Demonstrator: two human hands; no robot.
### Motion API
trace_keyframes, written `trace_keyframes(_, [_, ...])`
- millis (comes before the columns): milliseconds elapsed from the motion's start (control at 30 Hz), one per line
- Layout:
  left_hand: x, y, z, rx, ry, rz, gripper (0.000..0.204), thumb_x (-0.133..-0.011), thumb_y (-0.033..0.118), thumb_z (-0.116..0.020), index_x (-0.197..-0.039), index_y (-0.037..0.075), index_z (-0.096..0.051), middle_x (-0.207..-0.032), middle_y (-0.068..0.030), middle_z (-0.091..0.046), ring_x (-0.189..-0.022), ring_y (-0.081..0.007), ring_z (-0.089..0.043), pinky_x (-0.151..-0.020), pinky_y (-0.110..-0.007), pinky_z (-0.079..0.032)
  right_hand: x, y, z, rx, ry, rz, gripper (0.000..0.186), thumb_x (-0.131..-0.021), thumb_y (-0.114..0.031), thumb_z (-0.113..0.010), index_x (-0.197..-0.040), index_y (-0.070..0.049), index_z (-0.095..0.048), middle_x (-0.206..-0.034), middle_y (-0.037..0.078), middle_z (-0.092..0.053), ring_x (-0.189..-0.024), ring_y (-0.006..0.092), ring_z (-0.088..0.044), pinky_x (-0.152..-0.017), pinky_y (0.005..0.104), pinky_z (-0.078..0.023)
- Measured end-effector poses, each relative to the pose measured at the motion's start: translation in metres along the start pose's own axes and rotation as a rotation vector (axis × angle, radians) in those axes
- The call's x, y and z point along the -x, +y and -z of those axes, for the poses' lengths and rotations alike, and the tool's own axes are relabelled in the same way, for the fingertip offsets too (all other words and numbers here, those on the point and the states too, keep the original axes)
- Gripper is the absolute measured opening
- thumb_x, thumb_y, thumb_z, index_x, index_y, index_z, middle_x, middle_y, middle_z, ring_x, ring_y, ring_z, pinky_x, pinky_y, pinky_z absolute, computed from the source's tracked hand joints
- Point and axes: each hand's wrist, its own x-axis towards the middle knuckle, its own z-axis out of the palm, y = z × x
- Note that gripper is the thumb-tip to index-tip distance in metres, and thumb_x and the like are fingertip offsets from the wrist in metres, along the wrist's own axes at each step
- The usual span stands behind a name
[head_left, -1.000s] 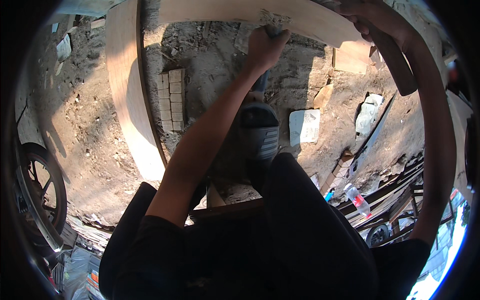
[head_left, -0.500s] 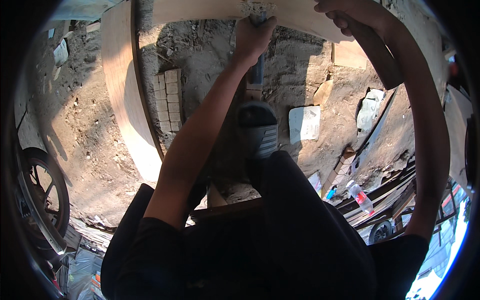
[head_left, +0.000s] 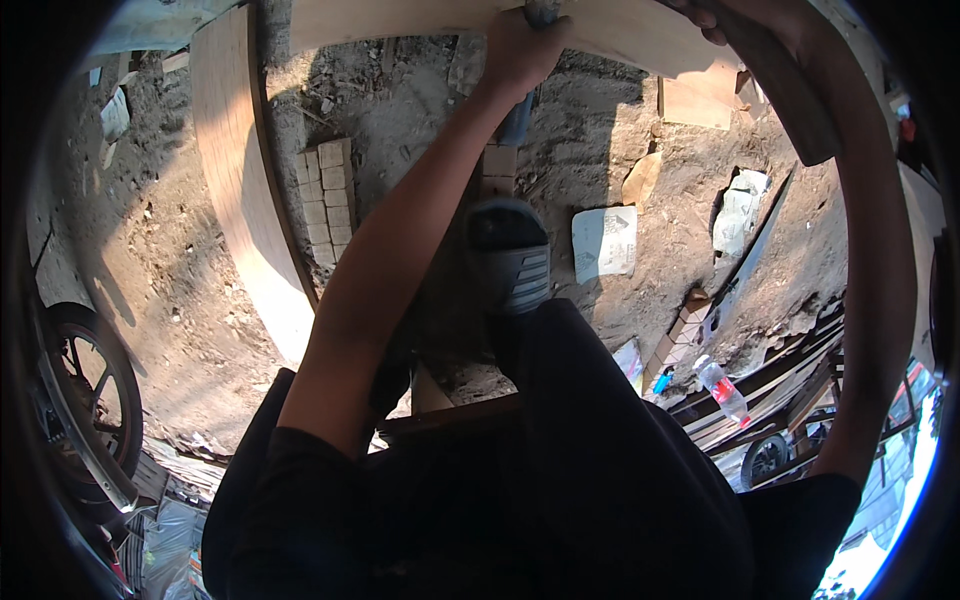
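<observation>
**Held On Tight**

The left hand [head_left: 525,52] was wrapped in a fist around a hard grey tool [head_left: 515,124], whose top end showed against the pale, smooth wood board [head_left: 620,32]. The right hand [head_left: 772,14] had its fingers curled around a thick, dark bar [head_left: 785,95] with a blunt end. Small blocks [head_left: 325,200] sat in rows on rough, crumbly dirt [head_left: 405,115].

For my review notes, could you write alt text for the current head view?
A person's left hand grips a blue-grey tool by a pale board while the right hand holds a dark bar, over partly sunlit dirt with clustered blocks.
</observation>
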Motion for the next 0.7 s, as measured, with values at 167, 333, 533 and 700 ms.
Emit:
trace_keyframes(167, [-0.002,-0.006,0.025,0.021,0.202,0.243,0.019,-0.083,0.016,-0.061,-0.075,0.0,-0.054,-0.055,-0.0052,-0.05,-0.049,-0.0148,-0.051,-0.044,-0.035,-0.039,-0.034,-0.011,-0.008,-0.023,-0.104,0.132,0.021,-0.082,-0.019,-0.062,-0.09,-0.001,-0.055,-0.061,0.003,-0.053,-0.049,0.0101,-0.05,-0.045,0.0247,-0.044])
trace_keyframes(333, [-0.004,-0.01,0.007,-0.001,0.057,0.16,0.019,-0.083,0.017,-0.06,-0.074,0.001,-0.054,-0.056,-0.0053,-0.05,-0.052,-0.0158,-0.052,-0.044,-0.037,-0.04,-0.019,0.008,-0.017,0.01,-0.271,-0.031,0.017,-0.083,-0.016,-0.062,-0.086,-0.004,-0.052,-0.061,0.003,-0.052,-0.052,0.0123,-0.051,-0.047,0.0285,-0.043])
trace_keyframes(533, [-0.009,-0.027,0.01,-0.181,0.093,0.007,0.023,-0.085,0.022,-0.058,-0.076,0.001,-0.057,-0.061,-0.0067,-0.055,-0.054,-0.0195,-0.055,-0.049,-0.038,-0.044,-0.036,-0.003,0.013,0.048,-0.166,0.045,0.019,-0.083,-0.015,-0.061,-0.095,-0.002,-0.053,-0.061,0.003,-0.051,-0.049,0.0111,-0.049,-0.047,0.0253,-0.044])
trace_keyframes(700, [-0.015,-0.044,-0.001,-0.112,0.061,-0.097,0.026,-0.078,0.018,-0.06,-0.058,0.003,-0.051,-0.048,-0.0039,-0.047,-0.044,-0.0141,-0.05,-0.042,-0.036,-0.039,-0.054,0.024,0.005,-0.241,0.028,-0.047,0.024,-0.082,-0.013,-0.06,-0.103,-0.001,-0.054,-0.061,0.001,-0.05,-0.048,0.0096,-0.047,-0.045,0.0252,-0.044])
